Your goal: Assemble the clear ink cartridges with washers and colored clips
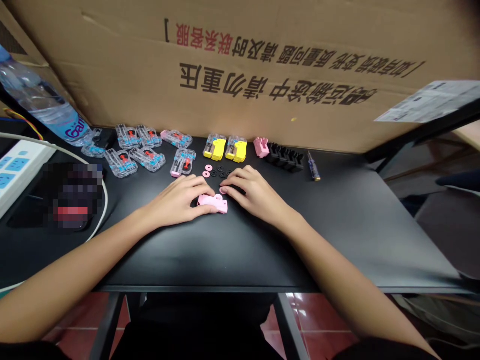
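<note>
My left hand [183, 200] is closed around a small pink plastic part [212, 202] on the black table, its thumb on the near side and its fingers on the far side. A rounded pink loop stands up at the part's right end. My right hand [257, 192] is just to the right, with thumb and index fingertips close together near that loop. A small pink spot shows at the thumb tip; I cannot tell if it is a ring or the nail. Beyond the hands lie pink rings [206, 174] and black rings [214, 173], some partly hidden by my right fingers.
Several clear plastic assemblies [120, 163] lie at the back left, with two yellow-and-clear ones [236, 149], a pink piece [261, 147], black parts [285, 157] and a screwdriver [314, 167] further right. A cardboard box [240, 110] stands behind. A bottle [45, 105], power strip [22, 165] and cable [106, 200] are left.
</note>
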Motion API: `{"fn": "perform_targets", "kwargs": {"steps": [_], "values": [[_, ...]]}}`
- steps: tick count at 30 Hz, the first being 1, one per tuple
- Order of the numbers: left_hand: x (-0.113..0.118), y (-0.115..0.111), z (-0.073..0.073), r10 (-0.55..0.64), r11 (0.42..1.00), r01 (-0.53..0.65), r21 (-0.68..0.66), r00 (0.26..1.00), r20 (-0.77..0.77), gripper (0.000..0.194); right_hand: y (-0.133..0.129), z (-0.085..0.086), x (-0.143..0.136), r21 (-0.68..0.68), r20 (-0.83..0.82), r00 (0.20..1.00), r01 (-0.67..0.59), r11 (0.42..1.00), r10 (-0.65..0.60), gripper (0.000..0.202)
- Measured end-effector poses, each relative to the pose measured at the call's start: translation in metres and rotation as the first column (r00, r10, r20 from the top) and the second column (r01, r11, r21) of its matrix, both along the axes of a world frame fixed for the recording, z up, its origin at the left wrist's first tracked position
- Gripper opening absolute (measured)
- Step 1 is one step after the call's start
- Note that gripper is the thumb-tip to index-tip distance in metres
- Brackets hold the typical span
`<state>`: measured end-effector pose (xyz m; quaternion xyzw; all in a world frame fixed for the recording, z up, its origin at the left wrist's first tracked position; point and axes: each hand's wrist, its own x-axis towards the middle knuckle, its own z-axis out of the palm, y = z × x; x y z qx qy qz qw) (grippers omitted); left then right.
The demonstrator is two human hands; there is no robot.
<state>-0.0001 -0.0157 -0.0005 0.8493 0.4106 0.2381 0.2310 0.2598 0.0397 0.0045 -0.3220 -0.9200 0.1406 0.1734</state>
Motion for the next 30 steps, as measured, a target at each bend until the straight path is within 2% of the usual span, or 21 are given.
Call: {"fn": "perform_targets", "kwargs": {"steps": [5, 14, 17, 20, 23, 25, 27, 30], "values": [[-0.004, 0.005, 0.002, -0.109, 0.994, 0.109, -0.028, 0.994, 0.004, 0.032, 0.001, 0.005, 0.006, -0.03, -0.006, 1.0, 0.0, 1.0, 0.0, 0.028], [-0.004, 0.005, 0.001, -0.129, 0.991, 0.128, -0.042, 0.992, -0.001, 0.031, 0.0, 0.001, 0.002, -0.093, -0.046, 0.999, 0.004, 0.996, -0.008, 0.016], [-0.004, 0.005, 0.0, -0.122, 0.991, 0.122, -0.052, 0.992, 0.0, 0.032, -0.001, 0.003, 0.001, -0.188, -0.103, 0.994, 0.008, 0.982, -0.028, 0.012], [-0.004, 0.006, -0.001, -0.116, 0.991, 0.116, -0.073, 0.993, 0.01, 0.033, -0.004, 0.01, 0.0, -0.432, -0.229, 0.963, 0.03, 0.901, -0.142, 0.023], [-0.005, 0.007, -0.002, -0.118, 0.989, 0.12, -0.09, 0.992, 0.032, 0.032, -0.006, 0.019, -0.001, -0.662, -0.312, 0.916, -0.018, 0.75, -0.254, 0.039], [-0.005, 0.008, -0.003, -0.125, 0.987, 0.128, -0.096, 0.991, 0.038, 0.031, -0.007, 0.024, -0.002, -0.741, -0.298, 0.923, -0.063, 0.669, -0.243, 0.043], [-0.005, 0.008, -0.003, -0.129, 0.986, 0.133, -0.101, 0.991, 0.042, 0.03, -0.007, 0.025, -0.003, -0.776, -0.267, 0.94, -0.08, 0.625, -0.212, 0.042], [-0.005, 0.008, -0.002, -0.124, 0.986, 0.129, -0.102, 0.991, 0.053, 0.029, -0.007, 0.022, -0.005, -0.776, -0.267, 0.945, -0.093, 0.624, -0.191, 0.036]]}}
